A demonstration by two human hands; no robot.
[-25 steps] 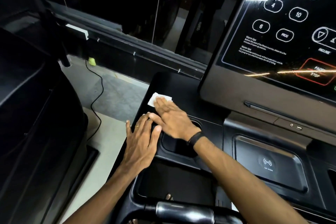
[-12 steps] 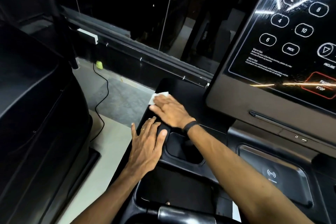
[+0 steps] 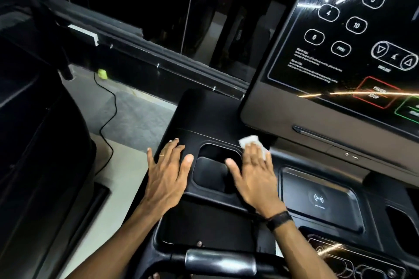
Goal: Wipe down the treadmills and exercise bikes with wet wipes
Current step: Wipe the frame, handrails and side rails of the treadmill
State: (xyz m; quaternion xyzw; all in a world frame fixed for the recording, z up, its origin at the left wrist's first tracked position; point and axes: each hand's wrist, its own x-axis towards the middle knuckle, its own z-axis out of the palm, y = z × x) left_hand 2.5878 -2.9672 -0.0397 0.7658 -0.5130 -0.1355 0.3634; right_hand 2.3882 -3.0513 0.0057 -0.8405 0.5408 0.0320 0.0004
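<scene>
Pressing a small white wet wipe (image 3: pixel 251 145) flat under the straight fingers of the right hand (image 3: pixel 254 176), just right of the square black cup holder (image 3: pixel 213 170) on the black plastic treadmill console (image 3: pixel 204 115), likely scrubbing that ledge. Resting the left hand (image 3: pixel 167 174) flat, fingers spread and holding nothing, probably bracing. Showing "PAUSE STOP", "INCLINE" and "PROG" on the glossy black control panel (image 3: pixel 340 52).

Landmark: cup holder (image 3: pixel 212 171) in treadmill console (image 3: pixel 204 115). Left hand (image 3: pixel 166 174) flat just left of it; right hand (image 3: pixel 254 179) just right, on wipe (image 3: pixel 249 140). Charging pad (image 3: pixel 317 199) further right; display panel (image 3: pixel 353 52) behind-right; handlebar (image 3: pixel 220 261) in front.
</scene>
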